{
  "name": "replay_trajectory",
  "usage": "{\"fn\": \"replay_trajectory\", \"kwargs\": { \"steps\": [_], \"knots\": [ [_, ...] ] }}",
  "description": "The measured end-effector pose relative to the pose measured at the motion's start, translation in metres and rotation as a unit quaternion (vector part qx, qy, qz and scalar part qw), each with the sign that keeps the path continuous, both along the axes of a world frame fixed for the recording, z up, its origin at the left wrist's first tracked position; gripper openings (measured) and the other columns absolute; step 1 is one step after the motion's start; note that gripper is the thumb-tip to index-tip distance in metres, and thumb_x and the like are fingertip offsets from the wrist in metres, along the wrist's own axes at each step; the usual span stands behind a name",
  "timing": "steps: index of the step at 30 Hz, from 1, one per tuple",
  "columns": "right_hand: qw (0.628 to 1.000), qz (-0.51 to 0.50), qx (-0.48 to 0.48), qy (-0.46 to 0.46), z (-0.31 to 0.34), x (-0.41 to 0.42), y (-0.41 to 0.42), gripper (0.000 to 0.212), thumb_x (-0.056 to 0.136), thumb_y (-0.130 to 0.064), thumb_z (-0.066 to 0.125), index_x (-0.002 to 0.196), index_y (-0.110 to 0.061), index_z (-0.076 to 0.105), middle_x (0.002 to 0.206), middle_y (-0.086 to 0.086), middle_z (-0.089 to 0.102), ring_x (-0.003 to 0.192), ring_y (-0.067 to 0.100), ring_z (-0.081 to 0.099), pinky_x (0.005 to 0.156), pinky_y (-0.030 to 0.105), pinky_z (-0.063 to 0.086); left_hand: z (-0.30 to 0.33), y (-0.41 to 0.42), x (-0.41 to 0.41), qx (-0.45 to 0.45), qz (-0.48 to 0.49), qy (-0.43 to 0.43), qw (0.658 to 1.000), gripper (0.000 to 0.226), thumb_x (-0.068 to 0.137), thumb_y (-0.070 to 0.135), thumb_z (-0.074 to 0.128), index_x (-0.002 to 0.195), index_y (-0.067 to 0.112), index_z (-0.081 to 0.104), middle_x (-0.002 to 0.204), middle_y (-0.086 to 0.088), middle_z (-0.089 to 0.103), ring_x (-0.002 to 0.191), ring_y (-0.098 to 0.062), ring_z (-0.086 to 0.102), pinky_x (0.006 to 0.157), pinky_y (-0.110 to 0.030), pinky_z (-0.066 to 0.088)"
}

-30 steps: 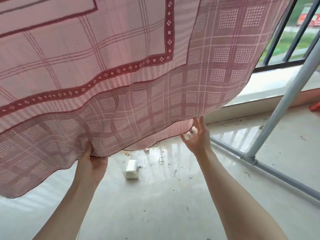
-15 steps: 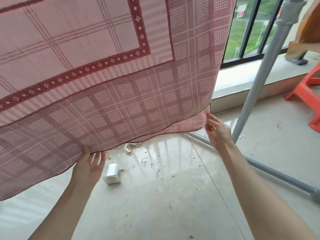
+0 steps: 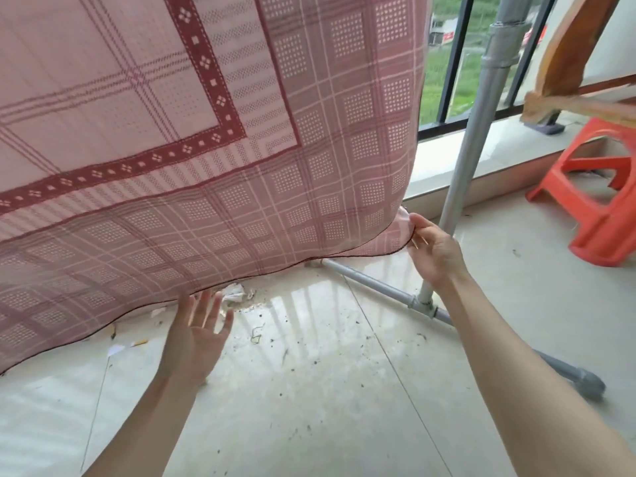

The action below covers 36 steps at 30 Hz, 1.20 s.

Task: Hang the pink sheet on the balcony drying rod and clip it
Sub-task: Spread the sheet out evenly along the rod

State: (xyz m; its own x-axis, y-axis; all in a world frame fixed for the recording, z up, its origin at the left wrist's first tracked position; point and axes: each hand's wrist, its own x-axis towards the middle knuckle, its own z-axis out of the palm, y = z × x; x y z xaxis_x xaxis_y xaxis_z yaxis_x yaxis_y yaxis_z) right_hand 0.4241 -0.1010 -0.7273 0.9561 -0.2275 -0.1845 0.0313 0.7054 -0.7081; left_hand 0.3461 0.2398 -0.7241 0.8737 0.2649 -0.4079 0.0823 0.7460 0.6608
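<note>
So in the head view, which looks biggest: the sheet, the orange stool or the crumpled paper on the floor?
Largest to smallest, as they look:
1. sheet
2. stool, partly cut off at the edge
3. paper

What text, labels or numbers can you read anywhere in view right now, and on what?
None can be read.
The red sign outside, seen through the railing: its lettering is too small and blurred.
The pink sheet carries only woven pattern, no words.
The orange stool shows no label.
</note>
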Motion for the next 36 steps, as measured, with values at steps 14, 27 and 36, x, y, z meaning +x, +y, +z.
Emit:
{"fn": "replay_trajectory", "kwargs": {
  "steps": [14,27,36],
  "knots": [
    [0.981,-0.011,-0.193,-0.018,0.005,-0.008,0.006,0.024,0.084,0.009,0.054,0.077,-0.009,0.068,0.073,0.006,0.064,0.072,0.016,0.057,0.069,0.020,0.049,0.056,-0.187,0.046,-0.045,-0.279,0.055,0.958,0.029,0.078,0.032,0.069,0.098,0.015,0.056,0.098,-0.001,0.056,0.093,-0.015,0.055,0.080,-0.027,0.046],
    [0.981,0.012,-0.193,-0.007,0.002,-0.012,0.008,0.029,0.082,0.014,0.045,0.077,-0.004,0.067,0.072,0.004,0.068,0.069,0.014,0.063,0.067,0.019,0.052,0.054,-0.208,0.053,-0.046,-0.284,0.021,0.957,0.007,0.087,0.017,0.060,0.089,0.010,0.061,0.094,-0.002,0.060,0.103,-0.017,0.055,0.084,-0.028,0.045],
    [0.982,0.051,-0.183,-0.013,0.010,-0.017,0.008,0.028,0.090,-0.008,0.045,0.075,-0.011,0.069,0.070,-0.005,0.068,0.070,0.008,0.060,0.072,0.026,0.046,0.027,-0.213,0.060,0.004,-0.164,-0.010,0.986,0.007,0.083,0.002,0.061,0.085,0.009,0.060,0.076,0.002,0.066,0.066,-0.006,0.061,0.055,-0.012,0.051]
  ]
}}
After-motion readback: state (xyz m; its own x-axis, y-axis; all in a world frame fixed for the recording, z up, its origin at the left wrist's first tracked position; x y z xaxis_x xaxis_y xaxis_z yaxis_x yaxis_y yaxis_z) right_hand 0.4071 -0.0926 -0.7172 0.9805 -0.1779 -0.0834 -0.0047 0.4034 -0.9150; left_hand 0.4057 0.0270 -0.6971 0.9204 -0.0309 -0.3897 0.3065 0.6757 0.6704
